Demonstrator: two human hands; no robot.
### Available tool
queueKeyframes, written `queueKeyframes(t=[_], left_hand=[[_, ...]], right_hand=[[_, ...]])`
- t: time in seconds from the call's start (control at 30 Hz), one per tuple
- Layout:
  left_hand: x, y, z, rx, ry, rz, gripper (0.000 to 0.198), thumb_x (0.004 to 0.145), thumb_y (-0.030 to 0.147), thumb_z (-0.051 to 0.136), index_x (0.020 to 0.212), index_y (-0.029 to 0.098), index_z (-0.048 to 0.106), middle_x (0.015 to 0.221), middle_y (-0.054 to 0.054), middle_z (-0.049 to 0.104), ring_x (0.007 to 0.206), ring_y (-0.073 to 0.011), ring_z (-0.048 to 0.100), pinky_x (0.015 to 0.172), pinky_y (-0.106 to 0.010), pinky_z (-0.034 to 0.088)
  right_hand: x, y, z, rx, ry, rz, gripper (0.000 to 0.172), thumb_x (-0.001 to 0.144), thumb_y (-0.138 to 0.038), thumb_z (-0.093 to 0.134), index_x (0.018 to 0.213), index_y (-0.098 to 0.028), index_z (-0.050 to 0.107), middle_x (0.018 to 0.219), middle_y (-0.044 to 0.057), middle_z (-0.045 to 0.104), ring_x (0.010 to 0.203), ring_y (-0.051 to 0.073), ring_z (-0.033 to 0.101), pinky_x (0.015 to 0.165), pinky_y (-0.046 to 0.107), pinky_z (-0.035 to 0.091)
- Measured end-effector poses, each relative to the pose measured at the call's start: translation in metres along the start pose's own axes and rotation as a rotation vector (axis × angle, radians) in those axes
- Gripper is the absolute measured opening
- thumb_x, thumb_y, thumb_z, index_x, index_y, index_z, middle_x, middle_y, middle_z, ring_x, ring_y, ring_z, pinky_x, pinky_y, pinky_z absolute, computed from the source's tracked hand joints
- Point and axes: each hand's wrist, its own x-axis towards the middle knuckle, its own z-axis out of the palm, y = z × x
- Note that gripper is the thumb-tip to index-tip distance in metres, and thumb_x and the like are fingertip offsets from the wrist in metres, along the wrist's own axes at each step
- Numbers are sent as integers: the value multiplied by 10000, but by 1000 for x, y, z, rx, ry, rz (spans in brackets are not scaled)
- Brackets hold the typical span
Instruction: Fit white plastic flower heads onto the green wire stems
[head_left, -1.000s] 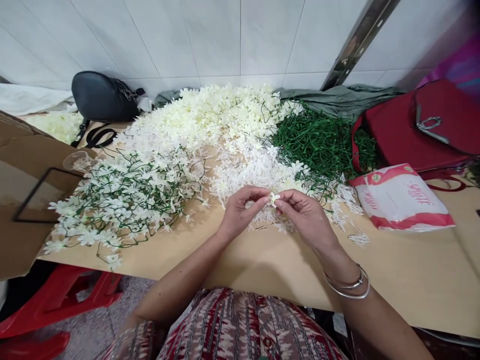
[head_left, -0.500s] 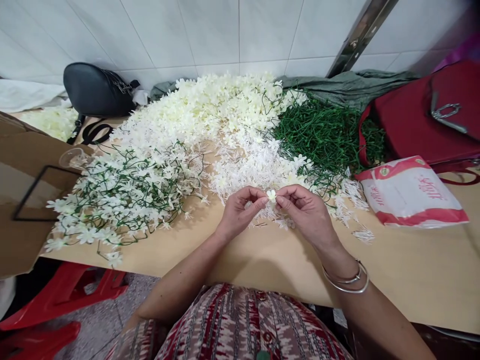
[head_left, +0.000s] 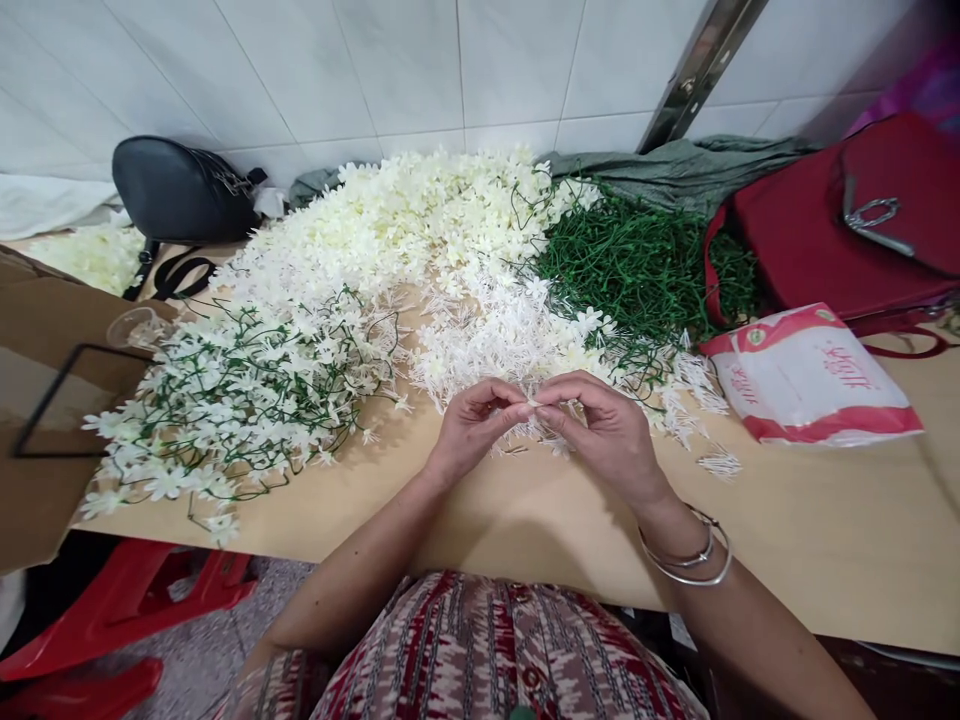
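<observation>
My left hand (head_left: 474,425) and my right hand (head_left: 604,430) meet fingertip to fingertip above the table's near middle, both pinched on a small cream flower piece (head_left: 533,403) that is almost hidden between the fingers. Just behind them lies a heap of white stamen clusters (head_left: 499,345). A big pile of cream petals (head_left: 405,230) spreads toward the wall. Green stems (head_left: 637,265) are heaped at the right. Finished sprays of flowers on green stems (head_left: 240,400) lie at the left.
A brown tabletop (head_left: 787,520) carries everything. A black bag (head_left: 176,190) sits back left, a red bag (head_left: 855,230) back right, a red-and-white packet (head_left: 806,375) beside it. A cardboard box (head_left: 45,400) stands at the left, a red stool (head_left: 120,600) below.
The fingertips have closed tighter around the flower piece, which showed plainly between them before and is nearly covered now. The view has shifted slightly.
</observation>
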Motion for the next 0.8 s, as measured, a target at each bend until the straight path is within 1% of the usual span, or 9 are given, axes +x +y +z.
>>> queueKeyframes(t=[0.07, 0.17, 0.23, 0.33, 0.4, 0.5, 0.6, 0.67, 0.8], left_hand=[[1, 1, -1, -4, -28, 13, 399, 843, 533, 881, 771, 176, 718, 750, -15, 692, 705, -122, 631, 698, -257, 528], [0, 2, -2, -2, -41, 34, 363, 880, 500, 858, 784, 181, 715, 768, -13, 692, 720, -117, 633, 715, -255, 527], [-1, 1, -1, 8, -28, 42, 344, 907, 482, 835, 805, 181, 705, 780, -12, 690, 724, -115, 635, 719, -252, 526], [-3, -1, -1, 89, 31, 100, 299, 951, 448, 793, 849, 185, 695, 804, -17, 689, 740, -120, 645, 729, -257, 532], [-4, -2, -2, 211, 87, 206, 257, 963, 419, 779, 881, 190, 697, 834, -24, 698, 766, -128, 652, 748, -266, 536], [-4, -3, -3, 417, 139, 382, 174, 989, 356, 743, 940, 195, 699, 867, -32, 719, 779, -133, 660, 757, -274, 544], [-4, -1, -3, 559, 127, 513, 83, 1008, 278, 704, 1019, 197, 692, 935, -51, 745, 764, -126, 670, 723, -268, 549], [-4, 0, -2, 598, 115, 574, 46, 1008, 225, 690, 1046, 199, 691, 954, -59, 754, 755, -125, 674, 702, -266, 547], [-4, 0, -1, 595, 96, 646, 80, 1006, 150, 655, 1046, 207, 693, 878, -41, 751, 750, -134, 681, 689, -260, 547]], right_hand=[[0, 3, -1, 71, -9, 96, 45, 922, -307, 780, 926, -262, 785, 883, 19, 743, 830, 182, 672, 778, 339, 552], [1, 7, -5, 108, 36, 234, 135, 903, -379, 789, 896, -245, 769, 792, 4, 695, 667, 153, 555, 611, 300, 467], [2, 10, -9, 96, 98, 263, 166, 884, -404, 798, 883, -244, 754, 780, 5, 685, 657, 154, 530, 601, 300, 448], [5, 15, -15, 56, 189, 239, 151, 883, -390, 781, 911, -251, 730, 814, 12, 692, 738, 181, 587, 691, 333, 497], [6, 17, -17, 7, 218, 219, 127, 890, -372, 766, 921, -257, 723, 824, 14, 689, 773, 197, 605, 745, 361, 514], [6, 19, -16, -90, 138, 151, 70, 898, -323, 756, 935, -265, 747, 880, 24, 703, 786, 204, 616, 777, 382, 525], [5, 20, -15, -187, 37, 68, 61, 924, -290, 729, 971, -271, 764, 962, 36, 723, 792, 200, 634, 782, 382, 546], [5, 21, -17, -264, 74, 44, 67, 945, -294, 705, 964, -262, 760, 975, 43, 732, 808, 203, 648, 780, 380, 552], [13, 20, -33, -385, 232, 35, 101, 950, -301, 686, 976, -228, 750, 975, 62, 731, 822, 214, 656, 761, 379, 540]])
